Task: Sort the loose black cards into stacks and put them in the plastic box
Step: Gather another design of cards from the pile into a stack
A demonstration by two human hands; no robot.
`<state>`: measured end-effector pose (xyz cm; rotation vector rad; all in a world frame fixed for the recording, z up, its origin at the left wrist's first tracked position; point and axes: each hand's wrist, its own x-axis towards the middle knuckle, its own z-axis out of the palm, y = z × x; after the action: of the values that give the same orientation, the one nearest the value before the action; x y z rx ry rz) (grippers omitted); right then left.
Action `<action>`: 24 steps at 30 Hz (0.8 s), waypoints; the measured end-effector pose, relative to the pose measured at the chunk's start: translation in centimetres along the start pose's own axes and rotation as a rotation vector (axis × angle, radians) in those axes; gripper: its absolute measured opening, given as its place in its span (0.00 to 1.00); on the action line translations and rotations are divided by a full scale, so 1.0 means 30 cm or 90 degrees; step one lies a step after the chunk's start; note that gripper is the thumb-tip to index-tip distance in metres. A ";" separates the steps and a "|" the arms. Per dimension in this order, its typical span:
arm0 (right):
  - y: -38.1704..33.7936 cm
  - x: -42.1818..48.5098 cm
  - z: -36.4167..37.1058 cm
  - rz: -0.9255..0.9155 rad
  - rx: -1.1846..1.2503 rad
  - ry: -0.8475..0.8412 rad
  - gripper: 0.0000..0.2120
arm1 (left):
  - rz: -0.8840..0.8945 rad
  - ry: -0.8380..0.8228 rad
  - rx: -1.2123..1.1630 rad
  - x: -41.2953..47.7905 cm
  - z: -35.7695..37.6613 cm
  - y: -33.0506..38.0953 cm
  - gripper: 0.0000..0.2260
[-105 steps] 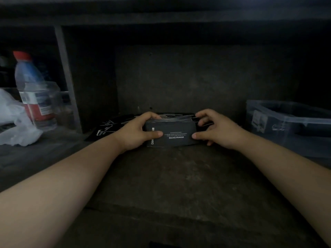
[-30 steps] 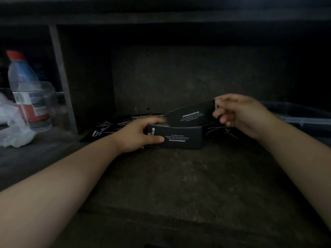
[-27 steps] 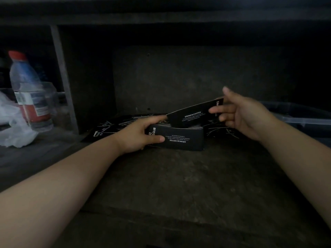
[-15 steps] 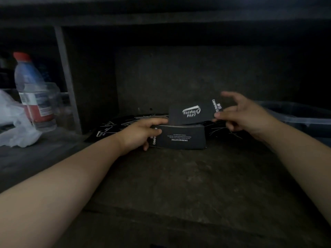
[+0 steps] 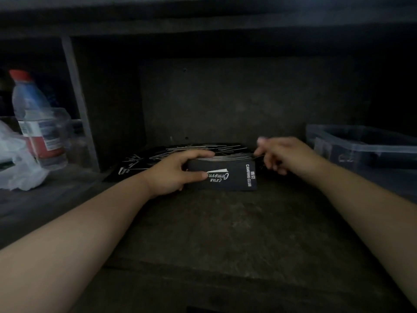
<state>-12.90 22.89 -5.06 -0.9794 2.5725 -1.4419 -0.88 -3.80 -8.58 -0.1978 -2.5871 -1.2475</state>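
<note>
- The left hand [image 5: 171, 175] is gripping the stack of black cards [image 5: 234, 177], which is standing on its long edge on the shelf [image 5: 225, 233]; the thumb is pressing the front face and the fingers [image 5: 198, 154] are curling over the top edge.
- The front card is now showing the "Camping Club" logo, where half a second ago it was a "Drink&Coffee" face: the card the right hand was carrying is now sitting at the front of the stack.
- The right hand [image 5: 291, 154] is hovering at the stack's right end, its fingers [image 5: 262, 150] loosely bent and blurred, apparently holding nothing.
- That looks like one more card sorted, with the right hand probably free for the next.
- Loose black cards [image 5: 140, 161] are lying flat behind the stack, so sorting is not finished.
- The plastic box [image 5: 361, 145] is waiting well to the right, its contents too dark to tell.
</note>
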 end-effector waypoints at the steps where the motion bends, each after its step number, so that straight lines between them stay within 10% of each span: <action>1: 0.018 0.016 0.001 -0.009 0.052 0.095 0.16 | 0.011 -0.001 0.007 0.002 0.000 -0.005 0.20; 6: 0.115 0.056 0.001 0.036 -0.293 0.047 0.25 | 0.018 0.013 -0.005 0.002 0.004 -0.003 0.19; 24: 0.117 0.080 0.043 0.085 -0.416 0.002 0.30 | 0.023 0.021 -0.040 0.014 -0.005 -0.020 0.20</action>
<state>-16.19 21.94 -7.90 -0.8084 3.1007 -0.5623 -1.38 -4.27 -8.84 -0.2326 -2.5070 -1.3084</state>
